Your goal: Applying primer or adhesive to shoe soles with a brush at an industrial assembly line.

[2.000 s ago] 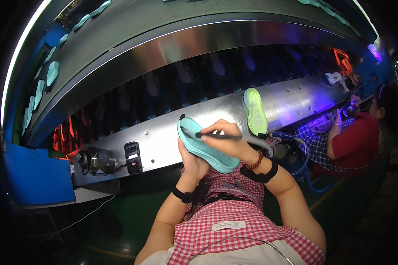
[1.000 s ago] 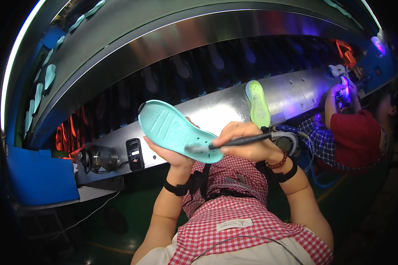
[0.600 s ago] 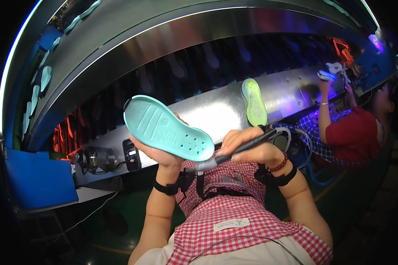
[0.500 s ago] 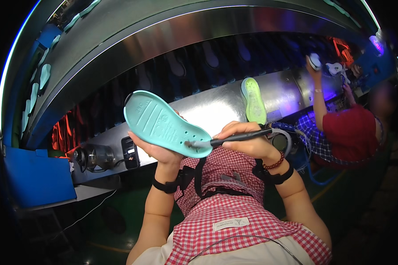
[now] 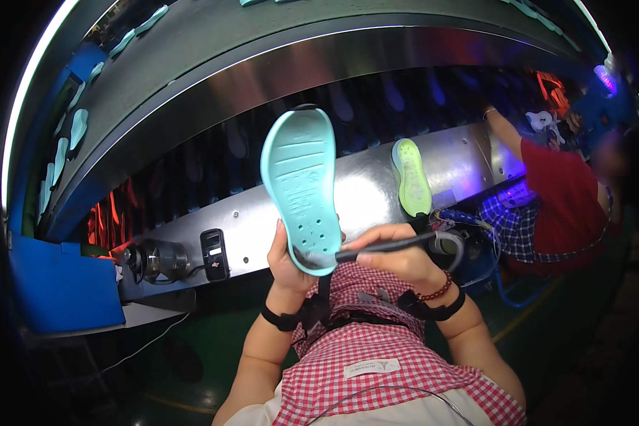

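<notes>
My left hand (image 5: 288, 261) grips a turquoise shoe sole (image 5: 302, 170) by its lower end, its hollow inner face turned up with the toe pointing away from me. Ridges cross its upper half and several small holes sit near the heel. In my right hand (image 5: 397, 257) is a brush with a black handle (image 5: 387, 246). The brush's bristles touch the inside of the sole's heel, by the rim. A yellow-green sole (image 5: 413, 181) lies on the metal bench to the right of the held one.
The metal bench (image 5: 252, 213) runs across ahead of me, before a dark slot glowing red at both ends. A glass pot (image 5: 165, 260) and a black tray (image 5: 214, 254) stand at left. Turquoise soles (image 5: 79, 128) lie on the conveyor (image 5: 213, 53). At right, a co-worker (image 5: 561, 199) reaches toward the slot.
The held sole has turned from slanting left to nearly upright. The brush has moved with it, toward the heel's end. The co-worker's arm has reached farther into the slot.
</notes>
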The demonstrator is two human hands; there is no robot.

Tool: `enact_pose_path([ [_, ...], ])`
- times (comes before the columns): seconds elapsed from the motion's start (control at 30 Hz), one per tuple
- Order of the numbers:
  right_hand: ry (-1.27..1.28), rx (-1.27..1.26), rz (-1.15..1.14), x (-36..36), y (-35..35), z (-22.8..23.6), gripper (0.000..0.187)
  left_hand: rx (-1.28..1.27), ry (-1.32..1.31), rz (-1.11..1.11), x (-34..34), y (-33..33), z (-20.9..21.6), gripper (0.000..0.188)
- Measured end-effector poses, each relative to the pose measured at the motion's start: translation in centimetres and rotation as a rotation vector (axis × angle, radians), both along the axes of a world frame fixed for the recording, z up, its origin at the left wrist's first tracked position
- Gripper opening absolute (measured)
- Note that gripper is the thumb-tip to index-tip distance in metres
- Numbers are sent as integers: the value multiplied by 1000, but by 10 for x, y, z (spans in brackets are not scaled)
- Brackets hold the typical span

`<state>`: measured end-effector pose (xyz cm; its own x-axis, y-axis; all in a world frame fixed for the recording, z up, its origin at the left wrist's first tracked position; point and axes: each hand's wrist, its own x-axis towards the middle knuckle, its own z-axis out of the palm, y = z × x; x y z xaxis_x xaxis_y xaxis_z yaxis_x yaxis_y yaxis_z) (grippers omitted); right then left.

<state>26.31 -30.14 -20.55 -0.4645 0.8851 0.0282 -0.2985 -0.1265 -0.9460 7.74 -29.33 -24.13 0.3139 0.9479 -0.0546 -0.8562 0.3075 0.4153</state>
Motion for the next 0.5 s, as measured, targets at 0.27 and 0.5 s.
enact_pose_path([
  [0.27, -295, 406, 233, 10, 14, 25, 22, 11, 240, -222, -17, 16, 11, 49],
  [0.5, -272, 505, 426, 27, 33, 39, 20, -64, 520, -609, -24, 24, 38, 60],
])
